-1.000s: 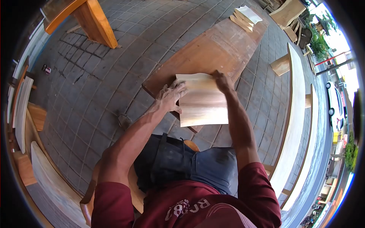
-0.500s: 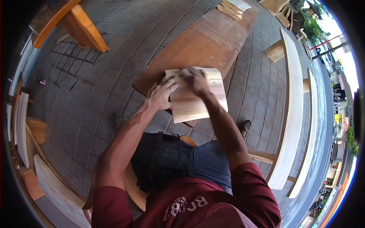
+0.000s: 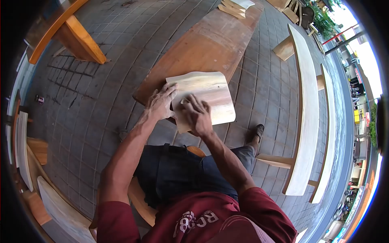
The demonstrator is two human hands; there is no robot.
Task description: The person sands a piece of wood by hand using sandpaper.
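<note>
A pale wooden board (image 3: 216, 95) with darker streaks lies on the near end of a brown wooden bench (image 3: 194, 52). My left hand (image 3: 163, 103) rests at the board's left edge, its fingers apart and the fingertips on the wood. My right hand (image 3: 197, 113) is on the board's lower left part, fingers bent and pressed down, somewhat blurred. It closes on something small that is mostly hidden under the fingers and that I cannot make out.
Stacked wood pieces (image 3: 233, 9) sit at the bench's far end. Long pale benches (image 3: 306, 109) stand at the right. An orange-brown wooden leg (image 3: 83, 38) is at the upper left. My sandalled foot (image 3: 259, 130) is on the paving.
My right hand has moved from the board's upper part down to its lower left. My left hand stays at the left edge. The whole view has shifted slightly.
</note>
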